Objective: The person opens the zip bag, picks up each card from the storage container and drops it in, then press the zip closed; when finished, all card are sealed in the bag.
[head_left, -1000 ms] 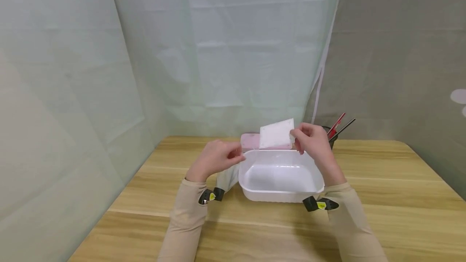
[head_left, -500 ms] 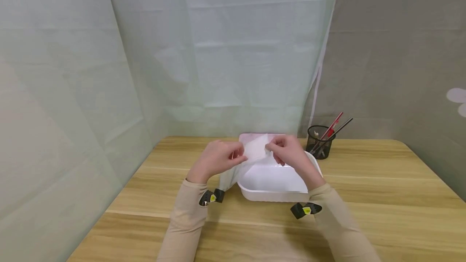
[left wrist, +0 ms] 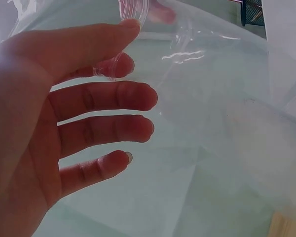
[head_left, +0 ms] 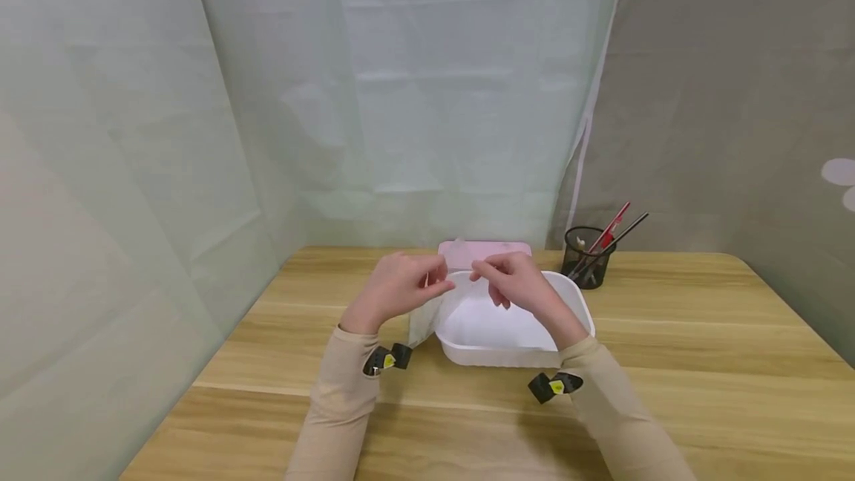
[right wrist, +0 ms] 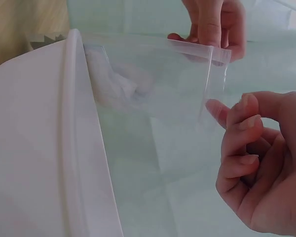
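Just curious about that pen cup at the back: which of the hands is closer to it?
Right. The right hand is over the white tub, just left of the pen cup; the left hand pinches a clear bag farther left.

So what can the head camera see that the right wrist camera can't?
Only the head view shows the wooden table, the black pen cup, the pink box and both sleeves. Only the right wrist view shows the clear plastic bag's zip-top edge close up, with something white inside. Both show the white tub, and the left hand pinching the bag's top, with the right hand at its other end.
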